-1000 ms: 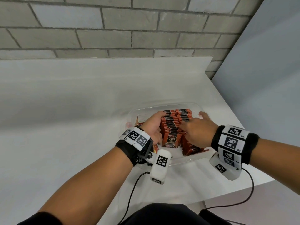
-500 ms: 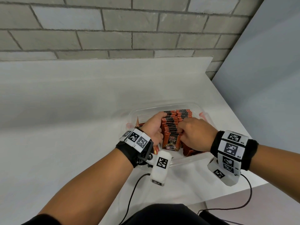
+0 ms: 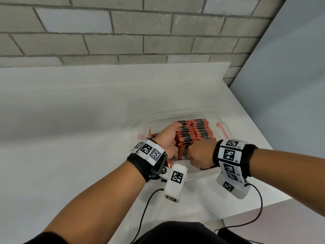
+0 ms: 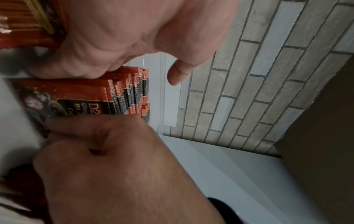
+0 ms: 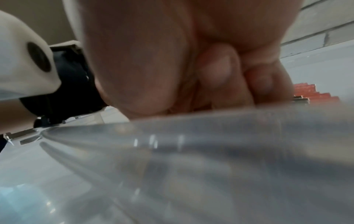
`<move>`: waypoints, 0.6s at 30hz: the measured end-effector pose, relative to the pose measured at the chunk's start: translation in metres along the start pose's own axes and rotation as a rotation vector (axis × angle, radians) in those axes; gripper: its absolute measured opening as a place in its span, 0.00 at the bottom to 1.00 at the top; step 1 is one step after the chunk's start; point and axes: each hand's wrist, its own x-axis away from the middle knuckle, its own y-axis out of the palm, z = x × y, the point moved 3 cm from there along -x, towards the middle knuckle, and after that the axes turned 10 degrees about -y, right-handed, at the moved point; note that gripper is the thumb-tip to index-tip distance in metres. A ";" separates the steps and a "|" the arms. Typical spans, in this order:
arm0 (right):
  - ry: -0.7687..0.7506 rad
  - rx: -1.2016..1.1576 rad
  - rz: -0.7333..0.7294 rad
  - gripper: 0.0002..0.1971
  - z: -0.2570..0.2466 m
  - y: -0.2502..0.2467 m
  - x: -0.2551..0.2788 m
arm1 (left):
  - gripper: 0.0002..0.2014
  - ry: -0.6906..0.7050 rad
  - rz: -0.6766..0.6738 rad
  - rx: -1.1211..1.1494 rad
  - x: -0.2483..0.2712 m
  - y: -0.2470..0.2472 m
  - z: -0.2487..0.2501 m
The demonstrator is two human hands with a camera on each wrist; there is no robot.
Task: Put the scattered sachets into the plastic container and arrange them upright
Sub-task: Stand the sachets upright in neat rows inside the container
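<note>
Filling clear container point(image 3: 222, 120): upright sachets point(image 3: 193, 131)

right hand point(image 3: 200, 153) slid nearer, fingers now curled

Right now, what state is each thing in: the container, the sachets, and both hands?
plastic container: lid off, resting on the white table, mostly full.
sachets: inside the container, standing upright in packed rows.
left hand: in the container, pressed against the left side of a sachet row.
right hand: fingers curled, at the near sachets; grip unclear.
</note>
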 end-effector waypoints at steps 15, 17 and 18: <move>0.006 -0.037 0.061 0.16 0.006 0.002 0.004 | 0.15 -0.061 -0.011 -0.018 -0.007 -0.002 -0.001; 0.001 -0.033 0.061 0.17 0.007 0.002 0.005 | 0.15 -0.062 -0.009 -0.022 -0.007 -0.003 -0.001; 0.002 -0.033 0.056 0.17 0.008 0.003 0.006 | 0.15 -0.062 -0.012 -0.024 -0.007 -0.003 -0.001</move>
